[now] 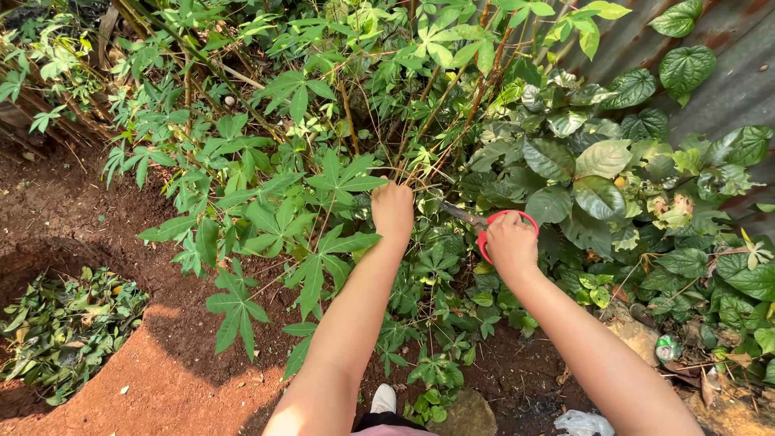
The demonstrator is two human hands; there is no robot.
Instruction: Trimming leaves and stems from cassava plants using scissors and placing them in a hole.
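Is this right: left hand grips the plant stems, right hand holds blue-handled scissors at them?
Not quite. The head view shows the scissors in the right hand have red handles, not blue. The left hand does grip the plant stems.

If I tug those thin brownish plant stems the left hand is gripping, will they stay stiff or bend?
The thin brownish plant stems look long and slender, so they will probably flex rather than stay rigid. Their leafy tops likely make them sway. The left hand grips them low, beside the red-handled scissors in the right hand.
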